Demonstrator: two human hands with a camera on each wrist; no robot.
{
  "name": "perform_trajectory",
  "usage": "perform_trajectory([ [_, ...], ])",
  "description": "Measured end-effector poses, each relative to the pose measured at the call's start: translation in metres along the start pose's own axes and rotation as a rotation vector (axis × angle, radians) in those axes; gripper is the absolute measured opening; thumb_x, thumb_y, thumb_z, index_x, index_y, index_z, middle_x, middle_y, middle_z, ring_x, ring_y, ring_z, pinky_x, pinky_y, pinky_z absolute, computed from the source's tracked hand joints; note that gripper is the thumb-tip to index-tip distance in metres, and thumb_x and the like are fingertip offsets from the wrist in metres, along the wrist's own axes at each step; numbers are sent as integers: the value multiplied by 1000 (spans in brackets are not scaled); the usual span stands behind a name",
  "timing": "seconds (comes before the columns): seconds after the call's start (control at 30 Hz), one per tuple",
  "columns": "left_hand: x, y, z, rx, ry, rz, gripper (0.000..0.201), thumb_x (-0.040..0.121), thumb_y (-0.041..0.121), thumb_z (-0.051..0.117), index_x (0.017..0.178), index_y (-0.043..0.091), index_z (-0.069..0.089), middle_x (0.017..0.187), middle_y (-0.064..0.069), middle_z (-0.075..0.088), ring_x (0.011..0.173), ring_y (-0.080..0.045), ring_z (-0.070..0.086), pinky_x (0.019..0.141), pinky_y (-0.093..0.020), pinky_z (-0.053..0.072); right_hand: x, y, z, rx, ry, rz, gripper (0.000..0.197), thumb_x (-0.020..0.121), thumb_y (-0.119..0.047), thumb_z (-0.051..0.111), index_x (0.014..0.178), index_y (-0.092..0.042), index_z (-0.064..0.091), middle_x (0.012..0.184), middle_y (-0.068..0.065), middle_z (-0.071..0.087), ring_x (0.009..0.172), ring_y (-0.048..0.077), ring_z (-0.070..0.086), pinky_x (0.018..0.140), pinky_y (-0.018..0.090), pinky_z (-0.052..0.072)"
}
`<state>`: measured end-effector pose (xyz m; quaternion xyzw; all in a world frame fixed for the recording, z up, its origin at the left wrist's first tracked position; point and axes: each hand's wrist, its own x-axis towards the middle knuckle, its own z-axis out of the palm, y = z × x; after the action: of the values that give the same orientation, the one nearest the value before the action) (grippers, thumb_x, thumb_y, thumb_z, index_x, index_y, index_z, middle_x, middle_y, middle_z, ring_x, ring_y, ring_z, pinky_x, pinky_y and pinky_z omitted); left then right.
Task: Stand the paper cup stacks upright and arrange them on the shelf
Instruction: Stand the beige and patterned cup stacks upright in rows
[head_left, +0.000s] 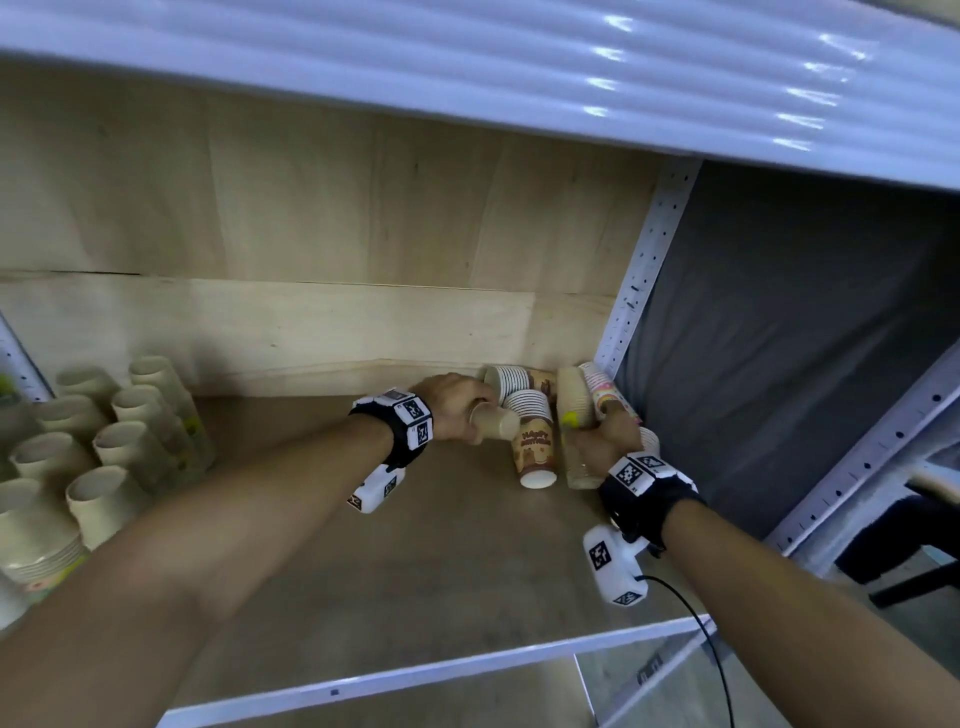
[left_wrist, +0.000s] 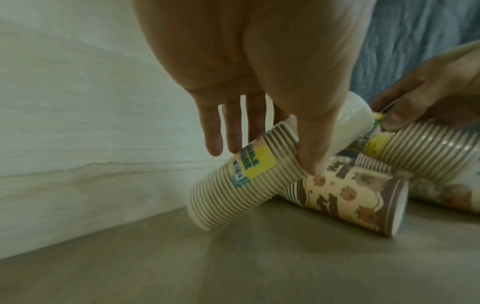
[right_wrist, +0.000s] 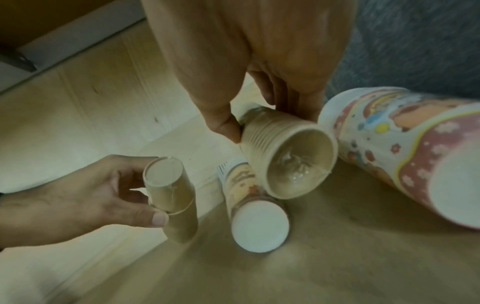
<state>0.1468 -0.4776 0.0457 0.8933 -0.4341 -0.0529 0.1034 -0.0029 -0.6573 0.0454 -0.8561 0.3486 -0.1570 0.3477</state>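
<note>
My left hand (head_left: 467, 415) (left_wrist: 262, 156) grips a tan ribbed cup stack (head_left: 496, 423) (left_wrist: 233, 185) (right_wrist: 168, 197) with a yellow label, tilted, one end on the shelf board (head_left: 415, 571). My right hand (head_left: 605, 441) (right_wrist: 262, 121) holds a second tan stack (head_left: 574, 410) (right_wrist: 285, 156) (left_wrist: 428, 152), tilted with its mouth toward the wrist camera. Between them a brown printed stack (head_left: 535, 447) (right_wrist: 257, 222) (left_wrist: 350, 197) lies on its side. A pink printed stack (head_left: 605, 395) (right_wrist: 415, 154) lies at the right corner.
Several tan stacks (head_left: 104, 441) stand in rows at the shelf's left end. Another printed stack (head_left: 519, 382) lies against the wooden back wall. A white perforated post (head_left: 644, 270) and grey cloth (head_left: 779, 338) close the right side. The upper shelf (head_left: 519, 62) hangs overhead.
</note>
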Motion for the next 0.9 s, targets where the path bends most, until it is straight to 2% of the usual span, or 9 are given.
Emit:
perform_trajectory([
  [0.07,-7,2,-6,-61,47,-19,62,65,45,79,123,36,59,115,6,67,102,-20,63,82,-31,51,-3,-10,-4,55,-16,-61,58,79,-32,70,131,-15,51,116,9,63,110,30,59,92,30,45],
  [0.13,-15,3,-12,-143,101,-41,67,65,45,79,127,37,56,119,7,66,103,-18,63,82,-25,49,-8,-20,-5,99,-30,-94,57,77,-24,77,127,-10,52,111,8,65,104,27,60,82,27,43],
  [0.23,-30,7,-28,-259,151,-87,63,69,38,82,126,25,59,117,3,67,101,-18,63,79,-24,47,-14,-34,-2,93,-1,-141,57,71,-24,80,121,-11,55,106,8,64,95,25,61,74,24,40],
  [0.33,-45,6,-39,-386,189,-163,48,69,34,82,110,18,64,105,0,68,95,-21,64,82,-35,54,-25,-48,5,89,-30,-150,58,71,-26,78,120,-14,49,111,9,53,101,25,56,78,26,40],
  [0.5,-69,-4,-45,-511,237,-261,41,70,32,80,102,17,60,97,2,66,89,-18,63,74,-30,52,-41,-66,35,149,-60,-149,62,61,-24,80,114,-15,49,112,10,55,101,29,57,84,37,51],
  [0.57,-78,-9,-43,-545,245,-289,40,70,30,78,103,18,59,98,2,65,89,-18,62,75,-30,51,-50,-69,43,105,-79,-152,63,59,-30,80,113,-18,50,106,2,56,99,25,57,83,33,49],
  [0.63,-86,-13,-38,-581,241,-319,43,70,27,77,109,18,59,101,3,66,92,-18,63,79,-32,53,-59,-71,54,109,-143,-135,65,61,-25,80,117,-16,47,108,0,54,102,24,56,81,30,47],
  [0.77,-99,-19,-24,-601,231,-360,49,68,26,79,112,17,59,103,1,67,94,-18,65,83,-39,56,-71,-71,77,105,-225,-131,71,61,-17,76,122,-17,41,120,8,55,107,31,57,89,44,52],
  [0.9,-107,-23,-14,-595,206,-387,48,68,25,79,111,15,58,100,-1,68,92,-20,66,83,-41,57,-76,-62,89,37,-239,-159,78,70,-13,77,137,-15,38,129,9,52,120,30,51,94,33,44],
])
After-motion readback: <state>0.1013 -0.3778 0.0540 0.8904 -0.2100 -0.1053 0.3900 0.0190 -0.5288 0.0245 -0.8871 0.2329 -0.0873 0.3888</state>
